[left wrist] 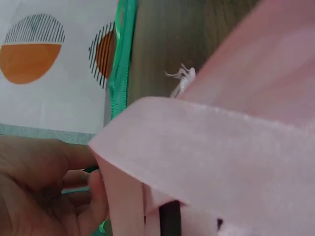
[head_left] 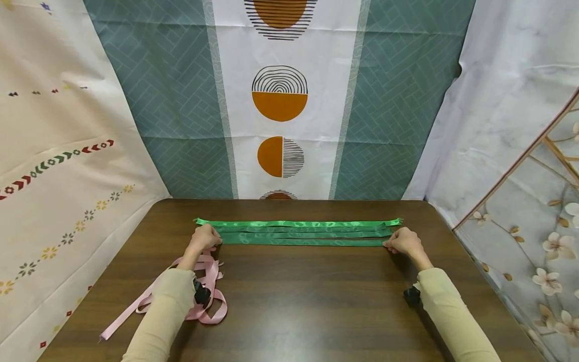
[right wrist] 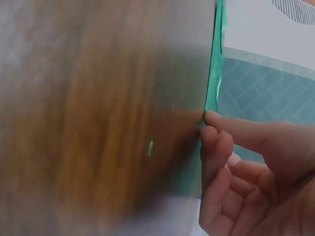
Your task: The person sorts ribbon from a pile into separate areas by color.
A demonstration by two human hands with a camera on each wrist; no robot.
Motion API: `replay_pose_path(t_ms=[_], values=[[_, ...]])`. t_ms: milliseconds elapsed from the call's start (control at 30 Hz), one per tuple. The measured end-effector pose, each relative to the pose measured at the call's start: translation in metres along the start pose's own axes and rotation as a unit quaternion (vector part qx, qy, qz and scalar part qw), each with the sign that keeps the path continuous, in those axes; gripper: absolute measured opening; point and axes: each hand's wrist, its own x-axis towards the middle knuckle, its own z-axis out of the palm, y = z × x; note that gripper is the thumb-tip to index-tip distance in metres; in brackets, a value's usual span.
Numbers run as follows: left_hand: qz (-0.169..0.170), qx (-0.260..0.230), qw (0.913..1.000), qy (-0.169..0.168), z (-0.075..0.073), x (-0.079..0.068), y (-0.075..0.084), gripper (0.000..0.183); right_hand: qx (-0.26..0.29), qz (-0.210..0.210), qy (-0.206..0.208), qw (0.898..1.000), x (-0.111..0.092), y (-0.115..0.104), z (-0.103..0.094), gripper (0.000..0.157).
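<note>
Green satin ribbon (head_left: 298,242) lies across the far part of the table in several side-by-side lengths, the farthest one brighter. My left hand (head_left: 205,237) pinches the left end of the nearest length with thumb and fingers. At the other end, my right hand (head_left: 404,241) pinches the same length, the ribbon straight between them. In the right wrist view the thumb and fingertip of the right hand (right wrist: 251,172) meet on the ribbon edge (right wrist: 213,78). Pink ribbon (left wrist: 206,142) fills much of the left wrist view, partly hiding the left fingertips.
A loose heap of pink ribbon (head_left: 218,311) lies under and beside the left forearm, one tail (head_left: 118,324) stretching toward the front left. The brown wooden table (head_left: 307,301) meets patterned cloth hangings (head_left: 181,100) at its back and sides.
</note>
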Motion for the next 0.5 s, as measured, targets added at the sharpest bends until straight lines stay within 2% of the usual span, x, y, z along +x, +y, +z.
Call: replay_pose_path(t_ms=[167,400,500], values=[[-0.046,0.023,0.9982,0.030,0.001,0.000,-0.002,0.021,-0.002,0.036,0.015,0.999,0.002,-0.001,0.001,0.033],[-0.074,0.052,0.9934,0.070,-0.004,-0.002,-0.003,0.032,-0.010,0.076,0.038,0.996,0.002,-0.003,-0.008,0.040],[-0.076,0.056,0.9921,0.083,-0.009,-0.003,-0.005,0.034,-0.004,0.076,0.045,0.996,-0.001,-0.002,-0.018,0.045]])
